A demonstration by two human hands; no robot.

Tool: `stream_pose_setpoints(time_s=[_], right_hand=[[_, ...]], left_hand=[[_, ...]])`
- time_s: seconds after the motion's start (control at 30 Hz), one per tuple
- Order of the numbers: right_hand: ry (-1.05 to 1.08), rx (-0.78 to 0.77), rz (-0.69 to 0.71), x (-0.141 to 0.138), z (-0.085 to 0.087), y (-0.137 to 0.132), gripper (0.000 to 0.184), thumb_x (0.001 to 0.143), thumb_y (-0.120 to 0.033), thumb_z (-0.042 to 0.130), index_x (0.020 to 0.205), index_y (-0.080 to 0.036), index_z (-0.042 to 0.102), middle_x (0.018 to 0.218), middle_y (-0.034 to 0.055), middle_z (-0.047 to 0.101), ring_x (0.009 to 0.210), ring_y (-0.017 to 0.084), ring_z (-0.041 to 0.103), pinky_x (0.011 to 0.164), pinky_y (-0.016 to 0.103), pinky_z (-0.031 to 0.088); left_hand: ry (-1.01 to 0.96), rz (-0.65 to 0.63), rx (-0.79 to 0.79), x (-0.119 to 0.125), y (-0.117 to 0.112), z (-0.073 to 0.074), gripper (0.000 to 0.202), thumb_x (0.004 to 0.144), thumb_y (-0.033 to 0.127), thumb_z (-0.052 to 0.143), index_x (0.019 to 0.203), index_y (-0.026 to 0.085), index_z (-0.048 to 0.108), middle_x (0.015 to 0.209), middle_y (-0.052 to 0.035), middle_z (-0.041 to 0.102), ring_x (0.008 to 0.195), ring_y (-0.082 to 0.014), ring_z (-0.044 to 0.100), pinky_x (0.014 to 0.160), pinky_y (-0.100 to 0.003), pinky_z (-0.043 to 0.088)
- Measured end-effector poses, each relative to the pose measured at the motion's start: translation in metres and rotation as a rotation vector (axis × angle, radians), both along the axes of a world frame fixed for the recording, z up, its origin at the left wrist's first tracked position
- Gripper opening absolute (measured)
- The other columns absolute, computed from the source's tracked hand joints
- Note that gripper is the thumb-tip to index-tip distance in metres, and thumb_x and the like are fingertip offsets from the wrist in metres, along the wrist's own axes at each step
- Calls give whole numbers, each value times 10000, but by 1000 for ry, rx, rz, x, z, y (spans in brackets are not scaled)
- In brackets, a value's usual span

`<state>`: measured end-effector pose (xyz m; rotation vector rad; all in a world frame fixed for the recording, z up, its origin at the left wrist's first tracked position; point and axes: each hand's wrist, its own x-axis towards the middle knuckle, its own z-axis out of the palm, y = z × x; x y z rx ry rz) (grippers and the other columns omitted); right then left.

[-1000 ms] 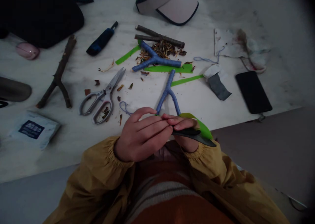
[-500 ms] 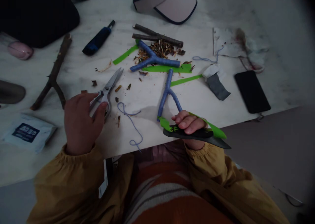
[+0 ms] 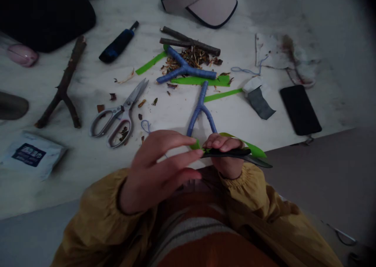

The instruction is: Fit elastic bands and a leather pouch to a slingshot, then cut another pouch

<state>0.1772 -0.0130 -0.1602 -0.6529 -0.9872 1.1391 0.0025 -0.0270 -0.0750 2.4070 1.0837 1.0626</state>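
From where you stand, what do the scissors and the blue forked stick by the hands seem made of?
Scissors: probably metal, silvery grey with dull sheen.
Blue forked stick: probably wood, from its branching shape, under matte thread; fine windings show.

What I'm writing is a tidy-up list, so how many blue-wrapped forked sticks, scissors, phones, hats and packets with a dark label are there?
Blue-wrapped forked sticks: 2
Scissors: 1 pair
Phone: 1
Hat: 1
Packet with a dark label: 1
Total: 6
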Motion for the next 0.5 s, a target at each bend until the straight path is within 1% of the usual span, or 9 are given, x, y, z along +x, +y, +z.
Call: stream_pose_setpoints(time_s=[0.07,0.13,0.2,0.33,0.5], right_hand=[[20,26,8,-2,4,-1,45,748,-388,737,738,-366,699,693,-60,725,618,146,675,563,296,587],[35,34,25,-3,6,-3,77,752,-332,745,798,-382,709,738,-68,736,671,134,689,611,282,593],[40,5,32,-3,7,-4,98,745,-326,753,811,-383,710,764,-70,739,706,131,696,638,284,597],[59,-56,23,-3,4,-5,77,713,-368,772,753,-353,707,736,-58,735,697,145,692,627,303,603],[80,-32,86,-4,2,-5,95,741,-309,755,809,-367,721,776,-61,743,742,133,696,679,290,605]], left_hand=[[-6,-7,10,17,0,4,214,808,269,697,1000,191,645,975,-54,691,930,-174,622,846,-351,532],[-4,20,7,25,2,4,154,807,206,696,953,188,653,901,-32,697,875,-152,621,816,-325,538],[-9,35,3,28,5,3,115,811,149,676,918,185,655,867,-24,696,844,-143,621,798,-315,540],[-7,44,27,28,6,-1,117,788,101,670,888,159,651,852,-39,698,822,-159,630,791,-332,534],[60,75,100,32,1,-3,122,782,72,656,874,144,621,858,-49,699,834,-182,624,794,-357,512]])
